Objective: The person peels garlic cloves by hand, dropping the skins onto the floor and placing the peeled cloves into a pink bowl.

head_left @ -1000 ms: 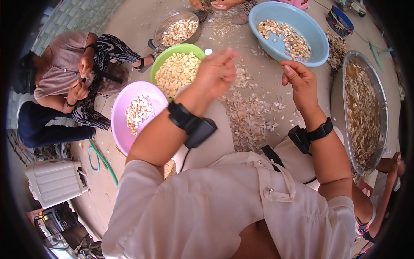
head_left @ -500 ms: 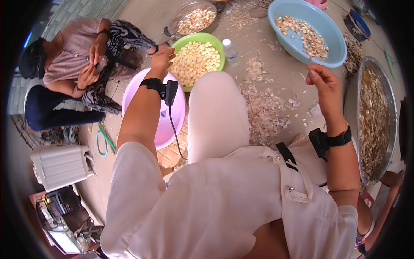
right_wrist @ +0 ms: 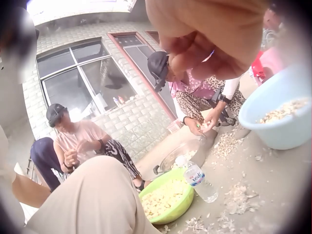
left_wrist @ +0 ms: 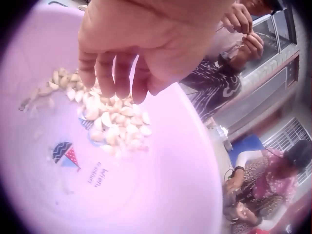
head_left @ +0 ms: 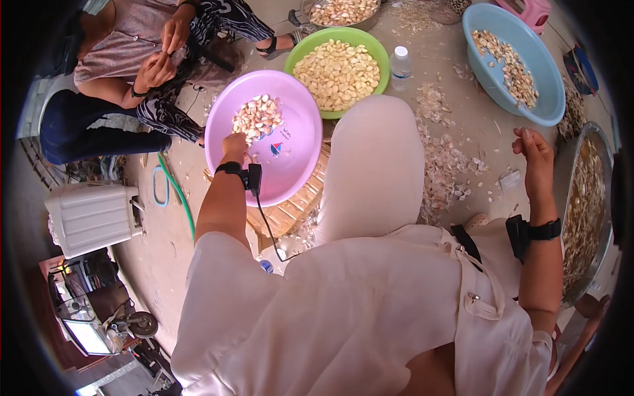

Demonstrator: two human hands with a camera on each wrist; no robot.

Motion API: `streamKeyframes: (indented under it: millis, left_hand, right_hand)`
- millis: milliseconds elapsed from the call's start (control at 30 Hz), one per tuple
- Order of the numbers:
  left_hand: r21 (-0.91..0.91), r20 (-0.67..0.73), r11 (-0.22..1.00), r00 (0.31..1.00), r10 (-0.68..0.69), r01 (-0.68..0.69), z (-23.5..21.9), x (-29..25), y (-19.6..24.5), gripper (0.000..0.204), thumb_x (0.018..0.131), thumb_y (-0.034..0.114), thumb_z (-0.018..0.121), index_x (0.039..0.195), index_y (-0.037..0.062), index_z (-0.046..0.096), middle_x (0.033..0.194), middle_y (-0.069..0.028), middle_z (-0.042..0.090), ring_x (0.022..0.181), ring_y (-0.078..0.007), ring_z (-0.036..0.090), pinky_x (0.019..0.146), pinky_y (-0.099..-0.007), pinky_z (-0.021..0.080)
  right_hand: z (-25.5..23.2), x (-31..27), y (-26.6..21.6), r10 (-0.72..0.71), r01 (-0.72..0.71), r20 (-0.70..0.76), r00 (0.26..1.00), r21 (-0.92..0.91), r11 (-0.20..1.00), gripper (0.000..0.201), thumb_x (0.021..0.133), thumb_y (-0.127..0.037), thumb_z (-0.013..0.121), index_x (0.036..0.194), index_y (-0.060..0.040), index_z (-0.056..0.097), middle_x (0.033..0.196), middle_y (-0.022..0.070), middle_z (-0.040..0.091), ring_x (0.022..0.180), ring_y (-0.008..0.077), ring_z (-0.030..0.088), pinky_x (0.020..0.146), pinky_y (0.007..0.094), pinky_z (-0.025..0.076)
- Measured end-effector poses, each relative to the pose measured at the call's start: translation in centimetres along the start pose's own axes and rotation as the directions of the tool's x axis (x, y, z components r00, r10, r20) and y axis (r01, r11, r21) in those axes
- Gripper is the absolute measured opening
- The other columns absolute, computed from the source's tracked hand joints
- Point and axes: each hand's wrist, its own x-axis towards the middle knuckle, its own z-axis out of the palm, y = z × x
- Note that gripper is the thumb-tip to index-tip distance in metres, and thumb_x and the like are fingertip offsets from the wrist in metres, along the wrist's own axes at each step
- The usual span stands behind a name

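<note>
My left hand reaches down into the pink basin, at the near side of a small heap of garlic cloves. In the left wrist view its fingers hang down, slightly bent and apart, right over the cloves. No clove shows between them. My right hand is raised at the right, in front of the blue basin. Its fingers are loosely curled towards the thumb, and nothing shows in them.
A green basin of peeled cloves stands beside a water bottle. Garlic skins litter the floor. At the right is a large metal basin; a metal pan stands at the back. Another person sits at the left.
My left hand has swung left from in front of my body, past the green basin, and down into the pink basin. My right hand stays raised, fingers curled. The head view has shifted.
</note>
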Motion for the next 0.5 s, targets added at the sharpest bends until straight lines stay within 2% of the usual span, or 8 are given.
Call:
streamKeyframes:
  millis: [33, 67, 133, 167, 267, 367, 467, 500]
  left_hand:
    - [-0.018, 0.002, 1.000, 1.000, 0.011, -0.011, 0.0, 1.2, -0.7, 0.013, 0.078, 0.017, 0.054, 0.087, 0.0101, 0.059, 0.069, -0.0013, 0.055, 0.053, -0.0114, 0.048, 0.047, -0.0265, 0.038]
    - [0.073, -0.078, 0.992, 0.991, 0.105, -0.099, 0.3, 2.4, -1.4, 0.018, 0.077, 0.018, 0.055, 0.092, 0.0089, 0.060, 0.071, -0.0042, 0.057, 0.059, -0.0157, 0.052, 0.053, -0.0299, 0.041]
    - [0.271, -0.206, 0.930, 0.929, 0.309, -0.250, 1.0, 3.1, -1.3, 0.030, 0.075, 0.021, 0.056, 0.100, 0.0065, 0.062, 0.075, -0.0100, 0.062, 0.072, -0.0244, 0.060, 0.066, -0.0368, 0.048]
    - [0.396, -0.199, 0.886, 0.919, 0.341, -0.243, 0.9, 3.6, -0.9, 0.036, 0.074, 0.023, 0.057, 0.107, 0.0073, 0.059, 0.091, -0.0150, 0.062, 0.089, -0.0296, 0.059, 0.082, -0.0348, 0.045]
    - [0.594, -0.292, 0.766, 0.823, 0.488, -0.244, 2.0, 0.6, 2.1, 0.035, 0.075, 0.024, 0.057, 0.107, 0.0095, 0.059, 0.106, -0.0146, 0.057, 0.099, -0.0288, 0.054, 0.087, -0.0365, 0.042]
    - [0.686, -0.140, 0.569, 0.685, 0.715, -0.454, 2.8, 2.5, 2.1, 0.033, 0.076, 0.024, 0.056, 0.106, 0.0120, 0.060, 0.112, -0.0129, 0.053, 0.103, -0.0293, 0.051, 0.089, -0.0372, 0.040]
    - [0.663, -0.070, 0.534, 0.667, 0.742, -0.525, 4.1, 2.4, 3.4, 0.030, 0.077, 0.024, 0.056, 0.105, 0.0132, 0.060, 0.110, -0.0130, 0.054, 0.102, -0.0304, 0.052, 0.088, -0.0377, 0.041]
    - [0.676, -0.053, 0.530, 0.684, 0.728, -0.512, 4.6, 2.3, 3.8, 0.032, 0.077, 0.025, 0.057, 0.107, 0.0140, 0.059, 0.112, -0.0124, 0.052, 0.102, -0.0302, 0.051, 0.088, -0.0381, 0.041]
  right_hand:
    - [0.2, -0.1, 0.3, 0.021, -0.021, 0.014, 1.000, -0.045, 0.999, 0.021, 0.086, -0.020, 0.055, 0.094, -0.0016, 0.061, 0.075, 0.0012, 0.057, 0.072, 0.0084, 0.051, 0.071, 0.0218, 0.038]
    - [0.6, -0.2, 0.5, 0.046, -0.045, 0.019, 0.999, -0.066, 0.997, 0.021, 0.086, -0.019, 0.055, 0.097, -0.0015, 0.060, 0.079, 0.0014, 0.057, 0.074, 0.0086, 0.051, 0.071, 0.0219, 0.039]
    - [1.2, -0.6, 0.9, 0.094, -0.091, 0.024, 0.995, -0.109, 0.990, 0.023, 0.085, -0.016, 0.055, 0.102, -0.0013, 0.059, 0.085, 0.0017, 0.058, 0.078, 0.0090, 0.052, 0.073, 0.0219, 0.039]
    - [1.2, -0.6, 1.2, 0.124, -0.120, 0.028, 0.992, -0.125, 0.985, 0.023, 0.085, -0.015, 0.055, 0.103, -0.0016, 0.058, 0.088, 0.0018, 0.058, 0.081, 0.0091, 0.053, 0.074, 0.0219, 0.039]
    - [0.7, -0.6, 1.8, 0.192, -0.187, 0.015, 0.981, -0.154, 0.970, 0.024, 0.083, -0.012, 0.055, 0.105, -0.0027, 0.057, 0.093, 0.0020, 0.058, 0.087, 0.0093, 0.052, 0.076, 0.0219, 0.039]
    - [0.3, -0.6, 2.0, 0.217, -0.217, -0.020, 0.976, -0.153, 0.964, 0.025, 0.083, -0.014, 0.056, 0.105, -0.0044, 0.057, 0.095, 0.0014, 0.058, 0.086, 0.0087, 0.052, 0.076, 0.0218, 0.039]
    - [0.2, -0.5, 2.3, 0.232, -0.232, -0.022, 0.972, -0.177, 0.956, 0.026, 0.083, -0.020, 0.057, 0.105, -0.0064, 0.057, 0.096, -0.0001, 0.058, 0.081, 0.0076, 0.051, 0.075, 0.0218, 0.039]
    - [0.2, -0.5, 2.3, 0.242, -0.243, -0.025, 0.970, -0.184, 0.952, 0.026, 0.083, -0.020, 0.057, 0.105, -0.0065, 0.057, 0.096, -0.0002, 0.058, 0.081, 0.0075, 0.051, 0.075, 0.0217, 0.039]
